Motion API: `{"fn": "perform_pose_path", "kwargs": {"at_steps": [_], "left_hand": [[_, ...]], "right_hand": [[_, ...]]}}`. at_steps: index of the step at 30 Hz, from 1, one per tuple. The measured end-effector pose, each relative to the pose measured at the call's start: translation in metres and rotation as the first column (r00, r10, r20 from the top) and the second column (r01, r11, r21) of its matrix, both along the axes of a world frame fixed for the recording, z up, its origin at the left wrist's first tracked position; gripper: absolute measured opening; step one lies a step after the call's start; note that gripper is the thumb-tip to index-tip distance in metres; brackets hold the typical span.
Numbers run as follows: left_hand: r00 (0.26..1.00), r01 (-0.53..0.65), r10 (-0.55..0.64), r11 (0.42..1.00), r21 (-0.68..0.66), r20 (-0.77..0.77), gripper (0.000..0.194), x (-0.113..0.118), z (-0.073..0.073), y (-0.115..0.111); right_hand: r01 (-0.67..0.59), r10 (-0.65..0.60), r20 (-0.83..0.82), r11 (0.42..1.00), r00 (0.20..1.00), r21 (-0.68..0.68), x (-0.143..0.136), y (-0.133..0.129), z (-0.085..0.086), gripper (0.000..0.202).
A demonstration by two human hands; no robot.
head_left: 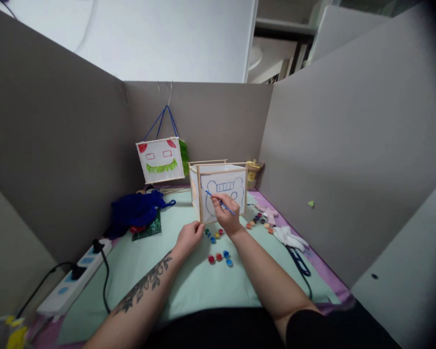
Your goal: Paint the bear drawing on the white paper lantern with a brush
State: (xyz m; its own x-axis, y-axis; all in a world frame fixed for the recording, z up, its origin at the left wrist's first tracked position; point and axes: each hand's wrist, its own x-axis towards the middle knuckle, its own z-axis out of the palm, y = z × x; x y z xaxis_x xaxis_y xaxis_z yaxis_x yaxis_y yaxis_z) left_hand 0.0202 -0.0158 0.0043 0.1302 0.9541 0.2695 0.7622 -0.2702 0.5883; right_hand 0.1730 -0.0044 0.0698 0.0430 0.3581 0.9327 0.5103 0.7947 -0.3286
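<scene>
A box-shaped lantern (223, 177) with a wooden frame and white panels stands on the table; its front panel bears a bear-like outline in blue. My right hand (225, 212) is closed around a thin blue paintbrush (228, 208), whose tip is at the panel's upper left. At the frame's lower left corner, my left hand (191, 236) has its fingers pressed together on the wood. Just below the lantern lie small paint pots (213, 240), and nearer to me are red and blue pots (219, 257).
A painted lantern (163, 160) hangs at the back left by blue cords. Blue cloth (136, 208) lies on the left, behind a white power strip (74, 278). On the right are more paint pots (257, 219), white gloves (288, 237) and dark blue scissors (298, 261). Grey partitions (218, 111) surround the table.
</scene>
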Motion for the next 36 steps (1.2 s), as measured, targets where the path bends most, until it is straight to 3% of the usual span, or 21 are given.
{"fn": "perform_pose_path", "kwargs": {"at_steps": [7, 13, 18, 22, 25, 28, 31, 36], "left_hand": [[1.000, -0.011, 0.011, 1.000, -0.018, -0.013, 0.033, 0.001, 0.004, -0.002], [1.000, -0.001, 0.001, 1.000, 0.013, -0.001, 0.033, 0.000, -0.001, 0.000], [1.000, 0.006, -0.006, 1.000, 0.008, -0.002, 0.032, 0.000, -0.001, 0.001], [1.000, -0.007, 0.007, 1.000, 0.001, -0.003, 0.033, 0.000, 0.001, 0.000], [1.000, 0.002, -0.002, 1.000, -0.002, 0.010, 0.034, 0.000, 0.001, -0.001], [1.000, 0.005, -0.005, 1.000, -0.002, 0.015, 0.034, 0.001, 0.002, -0.002], [1.000, -0.010, 0.010, 1.000, -0.012, 0.005, 0.033, 0.002, 0.003, -0.003], [1.000, -0.002, 0.002, 1.000, 0.004, 0.009, 0.034, 0.001, 0.004, -0.004]], "right_hand": [[-0.009, 0.004, -0.129, 0.999, 0.992, -0.031, 0.004, -0.007, 0.005, 0.015], [-0.026, 0.025, -0.093, 1.000, 0.995, -0.014, -0.002, 0.000, 0.003, 0.013], [-0.065, 0.053, -0.118, 0.993, 0.992, -0.099, 0.003, -0.006, 0.004, 0.013], [-0.174, 0.104, -0.336, 0.967, 0.936, -0.188, 0.022, -0.020, 0.001, 0.019], [-0.321, 0.198, -0.450, 0.922, 0.871, -0.216, 0.044, -0.031, -0.015, 0.022], [-0.409, 0.261, -0.413, 0.852, 0.872, -0.327, 0.064, -0.038, -0.040, 0.017], [-0.420, 0.258, -0.386, 0.799, 0.886, -0.429, 0.074, -0.045, -0.058, 0.010], [-0.294, 0.279, -0.097, 0.871, 0.955, -0.394, 0.069, -0.064, -0.059, 0.023]]}}
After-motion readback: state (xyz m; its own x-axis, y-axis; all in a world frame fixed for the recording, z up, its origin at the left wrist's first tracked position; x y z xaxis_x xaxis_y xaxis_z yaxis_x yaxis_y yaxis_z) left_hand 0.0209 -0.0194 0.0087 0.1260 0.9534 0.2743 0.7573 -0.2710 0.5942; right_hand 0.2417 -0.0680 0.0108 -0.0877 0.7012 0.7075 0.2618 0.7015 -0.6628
